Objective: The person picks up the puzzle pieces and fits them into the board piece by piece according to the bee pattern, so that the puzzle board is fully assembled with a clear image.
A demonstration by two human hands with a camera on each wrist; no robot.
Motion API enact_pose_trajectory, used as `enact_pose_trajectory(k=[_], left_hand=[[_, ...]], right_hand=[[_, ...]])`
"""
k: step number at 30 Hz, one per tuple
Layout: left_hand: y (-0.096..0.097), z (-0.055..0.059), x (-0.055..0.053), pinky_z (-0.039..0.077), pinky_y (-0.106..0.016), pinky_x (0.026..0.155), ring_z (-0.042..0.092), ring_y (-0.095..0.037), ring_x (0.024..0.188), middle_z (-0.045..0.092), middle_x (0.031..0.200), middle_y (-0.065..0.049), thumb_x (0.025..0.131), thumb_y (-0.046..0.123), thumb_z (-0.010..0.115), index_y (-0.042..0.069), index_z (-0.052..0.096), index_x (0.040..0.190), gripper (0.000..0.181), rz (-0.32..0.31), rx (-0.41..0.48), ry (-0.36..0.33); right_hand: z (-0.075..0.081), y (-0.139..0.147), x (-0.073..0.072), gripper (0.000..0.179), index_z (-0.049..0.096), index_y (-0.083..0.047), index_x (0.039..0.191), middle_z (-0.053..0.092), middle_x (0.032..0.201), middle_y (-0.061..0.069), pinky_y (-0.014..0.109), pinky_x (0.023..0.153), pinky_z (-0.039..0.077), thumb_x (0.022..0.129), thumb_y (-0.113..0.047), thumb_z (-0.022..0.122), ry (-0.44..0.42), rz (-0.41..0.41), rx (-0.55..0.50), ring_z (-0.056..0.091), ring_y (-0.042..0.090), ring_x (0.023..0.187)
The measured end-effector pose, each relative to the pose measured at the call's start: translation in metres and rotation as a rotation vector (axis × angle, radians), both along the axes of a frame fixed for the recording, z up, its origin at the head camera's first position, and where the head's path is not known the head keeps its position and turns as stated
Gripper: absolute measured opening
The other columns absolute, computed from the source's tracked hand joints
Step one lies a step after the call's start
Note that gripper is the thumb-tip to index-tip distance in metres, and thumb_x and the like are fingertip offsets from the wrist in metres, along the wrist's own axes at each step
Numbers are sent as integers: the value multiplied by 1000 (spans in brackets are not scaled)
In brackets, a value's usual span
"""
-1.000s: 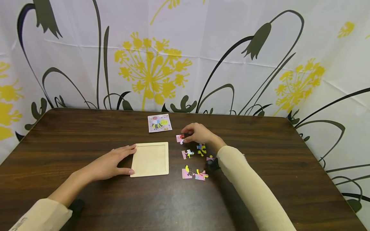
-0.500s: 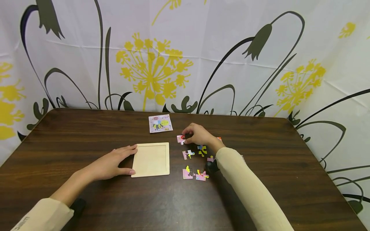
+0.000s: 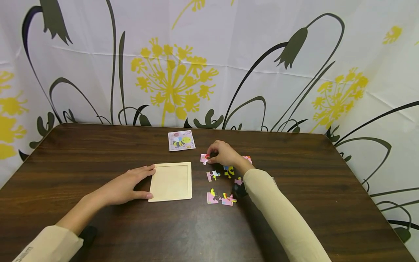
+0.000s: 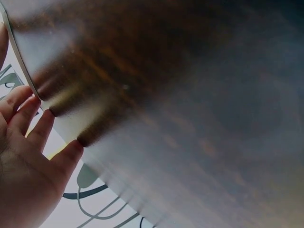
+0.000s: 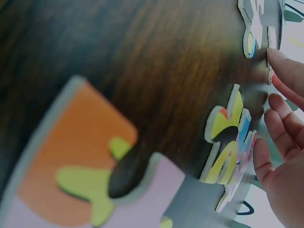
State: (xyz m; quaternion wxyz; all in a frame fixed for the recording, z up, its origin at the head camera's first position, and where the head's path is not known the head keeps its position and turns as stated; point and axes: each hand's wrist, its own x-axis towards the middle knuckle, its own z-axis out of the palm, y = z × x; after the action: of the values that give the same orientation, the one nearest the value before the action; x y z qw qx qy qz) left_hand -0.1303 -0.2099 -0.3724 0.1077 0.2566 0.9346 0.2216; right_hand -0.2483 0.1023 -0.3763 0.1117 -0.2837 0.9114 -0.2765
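Note:
In the head view my left hand (image 3: pixel 131 185) rests at the left edge of a shallow square wooden puzzle tray (image 3: pixel 171 182), fingers spread, thumb at its near corner. The left wrist view shows the fingertips (image 4: pixel 78 142) down on the tabletop. My right hand (image 3: pixel 224 153) pinches a pink-and-red puzzle piece (image 3: pixel 204 158) between thumb and index finger, right of the tray; the other fingers are bent. Below it lie a pink-and-blue piece (image 3: pixel 213 175) and a yellow-and-black piece (image 3: pixel 228 171). Two more pieces (image 3: pixel 212 197) lie nearer the front, side by side.
A square bee picture card (image 3: pixel 181 140) lies behind the tray. A pink-and-red piece (image 3: pixel 247 159) and a pink piece (image 3: pixel 238 181) lie beside the right wrist. Behind the dark wooden table (image 3: pixel 131 233) hangs a flower-patterned cloth (image 3: pixel 248 36).
My right wrist has sunk slightly, so the pink-and-red piece behind it shows more. The right fingers stay at the same puzzle piece. My left hand and the tray keep their places.

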Motion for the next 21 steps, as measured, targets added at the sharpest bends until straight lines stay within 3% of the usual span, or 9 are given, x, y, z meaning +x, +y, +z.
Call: enact_pose_trajectory(k=[15,21], left_hand=[[0,-1,0,22,-63,97,29,-41,128,33,142,-20,77,48,66,-4,40,134,82,-7,-6,3],[0,-1,0,22,-63,97,28,-41,129,33,142,-20,77,49,66,-3,39,135,82,-6,-8,-2]], right_hand=[[-3,2,0,18,66,-4,89,56,95,6,32,84,43,76,-13,75,31,12,8,52,20,90],[-4,2,0,20,65,-2,91,55,88,5,28,77,43,75,-10,74,12,4,-6,51,19,84]])
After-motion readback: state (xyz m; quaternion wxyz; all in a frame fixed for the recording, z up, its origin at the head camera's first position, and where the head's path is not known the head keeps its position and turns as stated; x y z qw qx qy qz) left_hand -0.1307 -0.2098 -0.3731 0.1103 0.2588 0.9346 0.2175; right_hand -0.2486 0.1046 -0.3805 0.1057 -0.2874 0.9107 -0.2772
